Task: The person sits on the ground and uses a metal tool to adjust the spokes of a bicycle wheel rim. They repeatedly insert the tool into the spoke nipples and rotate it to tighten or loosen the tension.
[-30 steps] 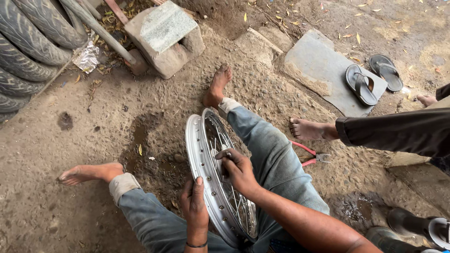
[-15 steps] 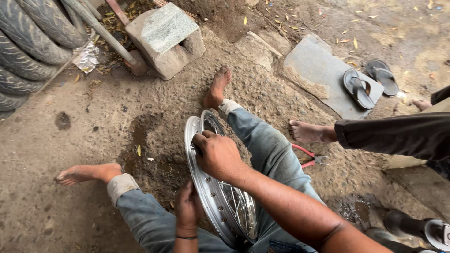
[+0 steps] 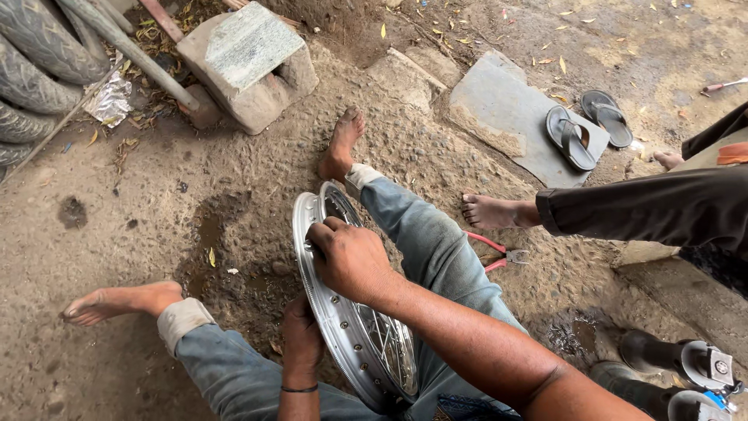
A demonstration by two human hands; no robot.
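A: Where does the wheel sit right now?

B: The spoked wheel rim stands on edge in the lower middle of the frame, between the seated person's jeans-clad legs, on the dirt floor. The right hand is clamped over the top of the rim, fingers curled around its edge. The left hand presses against the rim's outer face lower down, fingers closed on the metal.

A: How far along does it look?

B: Judging from this view, the rim is bare, with no tyre on it, and spokes are already laced in the lower part near the hub. Whether every spoke is in or tightened I cannot tell; the upper part is hidden behind the hand. Neither hand holds a tool.

A: Counts?

B: One rim. One pair of red-handled pliers lies right of centre, just beside the right knee. Two sandals rest on a flat stone slab at upper right. One stone block is at top centre with a metal bar leaning against it. A stack of tyres fills the upper left; at least three show. Another person's bare foot and dark trouser leg enter from the right.
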